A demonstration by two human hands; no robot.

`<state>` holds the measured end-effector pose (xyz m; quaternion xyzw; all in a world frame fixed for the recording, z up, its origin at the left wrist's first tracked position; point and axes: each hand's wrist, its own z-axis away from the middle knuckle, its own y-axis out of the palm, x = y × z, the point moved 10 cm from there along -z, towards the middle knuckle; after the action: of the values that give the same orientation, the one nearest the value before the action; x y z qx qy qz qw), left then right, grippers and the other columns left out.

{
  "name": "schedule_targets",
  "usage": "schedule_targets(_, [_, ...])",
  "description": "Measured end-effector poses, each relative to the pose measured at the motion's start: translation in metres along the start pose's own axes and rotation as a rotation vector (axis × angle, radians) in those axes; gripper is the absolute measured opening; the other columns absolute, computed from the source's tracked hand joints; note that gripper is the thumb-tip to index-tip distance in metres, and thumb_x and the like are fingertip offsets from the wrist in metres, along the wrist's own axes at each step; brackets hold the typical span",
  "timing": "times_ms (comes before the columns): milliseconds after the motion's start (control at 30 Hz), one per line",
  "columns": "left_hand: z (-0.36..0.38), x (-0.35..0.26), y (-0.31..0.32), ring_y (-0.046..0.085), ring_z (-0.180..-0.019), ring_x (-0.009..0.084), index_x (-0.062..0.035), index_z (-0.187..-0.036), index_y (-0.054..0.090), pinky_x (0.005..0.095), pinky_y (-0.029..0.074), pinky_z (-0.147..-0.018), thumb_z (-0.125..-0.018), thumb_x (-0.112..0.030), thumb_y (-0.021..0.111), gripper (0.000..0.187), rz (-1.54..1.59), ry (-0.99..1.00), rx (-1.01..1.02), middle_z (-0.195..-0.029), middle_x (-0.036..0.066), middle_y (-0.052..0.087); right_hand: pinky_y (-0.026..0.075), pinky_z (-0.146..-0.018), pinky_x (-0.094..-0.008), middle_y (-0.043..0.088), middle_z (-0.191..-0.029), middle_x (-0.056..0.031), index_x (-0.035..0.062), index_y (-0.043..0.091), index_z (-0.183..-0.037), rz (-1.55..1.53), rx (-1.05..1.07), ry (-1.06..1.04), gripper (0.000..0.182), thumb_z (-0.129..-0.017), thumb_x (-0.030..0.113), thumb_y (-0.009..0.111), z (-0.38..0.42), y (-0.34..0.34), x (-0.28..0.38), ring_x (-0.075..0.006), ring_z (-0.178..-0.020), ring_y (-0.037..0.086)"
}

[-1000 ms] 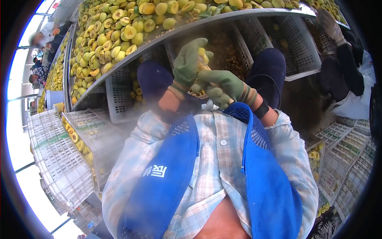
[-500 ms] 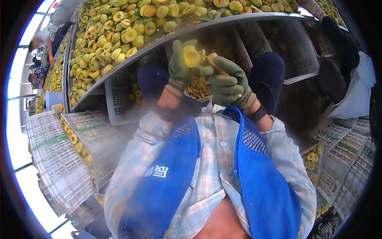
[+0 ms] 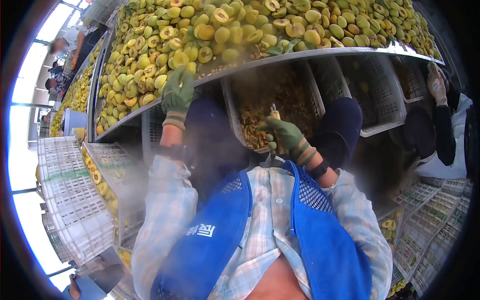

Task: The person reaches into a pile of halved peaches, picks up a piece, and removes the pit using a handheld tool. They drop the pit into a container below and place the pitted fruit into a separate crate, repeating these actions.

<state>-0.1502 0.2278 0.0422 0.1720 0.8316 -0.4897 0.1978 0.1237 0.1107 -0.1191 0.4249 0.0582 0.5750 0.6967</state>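
My left hand (image 3: 178,92), in a green work glove, is at the metal rim of the sorting table, against the lower edge of a heap of halved yellow-green stone fruit (image 3: 145,67). Its fingers look apart, and a small yellowish patch shows between them. My right hand (image 3: 286,135), gloved the same way, is closed around a small pitting tool (image 3: 274,114) with a pale wooden handle and a metal tip. It hovers over a crate (image 3: 234,117) of brown-yellow fruit scraps between my knees. No fruit shows in the right hand.
The table's metal rim (image 3: 260,64) runs across in front of me. More crates (image 3: 372,95) stand under it. Stacked white crates (image 3: 75,200) flank me at left, others (image 3: 430,220) at right. A co-worker's gloved hand (image 3: 437,87) is at far right; other people are at far left.
My hands have parted: the left has moved out to the fruit heap, the right has lowered with the tool. The fruit half between them is gone from there. The co-worker's hand has come down.
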Motion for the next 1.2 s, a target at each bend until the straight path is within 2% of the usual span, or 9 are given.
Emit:
schedule_targets(67, [-0.023, -0.025, 0.050, 0.063, -0.109, 0.0316, -0.0038, -0.119, 0.064, 0.0371, 0.049, -0.092, -0.091, -0.027, 0.055, 0.037, 0.112, -0.068, 0.223, -0.116, 0.020, 0.066, 0.042, -0.042, -0.0277, 0.055, -0.064, -0.0028, 0.0008, 0.061, -0.100, 0.024, 0.000, -0.029, 0.041, -0.097, 0.041, 0.054, -0.001, 0.001, -0.002, -0.0154, -0.046, 0.051])
schedule_targets(233, [-0.065, -0.035, 0.170, 0.064, -0.101, 0.0369, -0.0091, -0.117, 0.066, 0.0416, 0.049, -0.088, -0.083, -0.035, 0.060, 0.043, -0.080, 0.051, 0.591, -0.105, 0.020, 0.068, 0.047, -0.046, -0.0259, 0.055, -0.068, -0.0039, -0.0005, 0.062, -0.106, 0.049, -0.114, -0.088, 0.037, -0.098, 0.035, 0.056, 0.011, -0.007, 0.006, -0.0124, -0.051, 0.051])
schedule_targets(333, [-0.081, -0.020, 0.200, 0.064, -0.098, 0.0385, -0.0097, -0.115, 0.067, 0.0432, 0.050, -0.087, -0.080, -0.039, 0.062, 0.046, -0.181, 0.111, 0.569, -0.102, 0.020, 0.068, 0.047, -0.045, -0.0258, 0.054, -0.067, -0.0038, -0.0010, 0.061, -0.106, 0.016, -0.156, -0.062, 0.036, -0.098, 0.034, 0.056, 0.016, -0.012, 0.009, -0.0133, -0.050, 0.052])
schedule_targets(467, [-0.089, 0.008, 0.199, 0.068, -0.096, 0.0318, -0.0042, -0.110, 0.067, 0.0380, 0.053, -0.081, -0.084, -0.038, 0.062, 0.043, 0.200, -0.080, 0.513, -0.101, 0.014, 0.071, 0.046, -0.045, -0.0255, 0.054, -0.066, -0.0033, -0.0007, 0.062, -0.105, 0.022, -0.139, -0.092, 0.035, -0.098, 0.033, 0.056, 0.017, -0.009, 0.014, -0.0138, -0.049, 0.051])
schedule_targets(600, [-0.058, -0.003, 0.171, 0.068, -0.089, 0.0349, 0.0012, -0.124, 0.057, 0.0363, 0.055, -0.071, -0.092, -0.036, 0.051, 0.049, 1.332, -0.585, 0.573, -0.111, 0.022, 0.066, 0.043, -0.044, -0.0244, 0.054, -0.064, -0.0021, 0.0005, 0.062, -0.105, 0.114, -0.086, -0.159, 0.030, -0.097, 0.029, 0.057, 0.026, 0.011, 0.036, -0.0123, -0.049, 0.052])
schedule_targets(700, [-0.034, -0.017, 0.154, 0.067, -0.093, 0.0378, 0.0016, -0.134, 0.050, 0.0397, 0.057, -0.074, -0.093, -0.039, 0.046, 0.058, 1.306, -0.485, 0.583, -0.119, 0.025, 0.062, 0.043, -0.043, -0.0251, 0.057, -0.064, -0.0021, 0.0020, 0.061, -0.100, 0.266, -0.091, -0.296, 0.029, -0.094, 0.031, 0.060, 0.034, 0.035, 0.063, -0.0106, -0.048, 0.053])
schedule_targets(867, [0.034, -0.119, 0.122, 0.062, -0.109, 0.0343, 0.0066, -0.134, 0.047, 0.0438, 0.053, -0.093, -0.095, -0.034, 0.042, 0.057, 1.834, -0.605, 0.892, -0.124, 0.025, 0.059, 0.044, -0.044, -0.0227, 0.059, -0.066, -0.0003, 0.0026, 0.058, -0.099, 0.391, 0.002, -0.461, 0.027, -0.093, 0.029, 0.063, 0.047, 0.072, 0.093, -0.0071, -0.050, 0.055])
schedule_targets(967, [0.054, -0.141, 0.115, 0.058, -0.116, 0.0349, 0.0110, -0.138, 0.042, 0.0445, 0.046, -0.103, -0.097, -0.039, 0.042, 0.064, 1.717, -0.555, 0.862, -0.127, 0.030, 0.056, 0.045, -0.044, -0.0234, 0.061, -0.069, -0.0012, 0.0017, 0.058, -0.102, 0.423, -0.015, -0.513, 0.028, -0.093, 0.028, 0.063, 0.049, 0.074, 0.094, -0.0071, -0.051, 0.056])
schedule_targets(1200, [0.075, -0.149, 0.118, 0.061, -0.113, 0.0317, 0.0110, -0.134, 0.046, 0.0433, 0.048, -0.101, -0.097, -0.034, 0.047, 0.059, 1.649, -0.488, 0.874, -0.122, 0.027, 0.060, 0.049, -0.049, -0.0237, 0.063, -0.073, -0.0028, -0.0005, 0.060, -0.103, 0.522, -0.103, -0.483, 0.031, -0.092, 0.029, 0.062, 0.059, 0.062, 0.081, -0.0073, -0.056, 0.060])
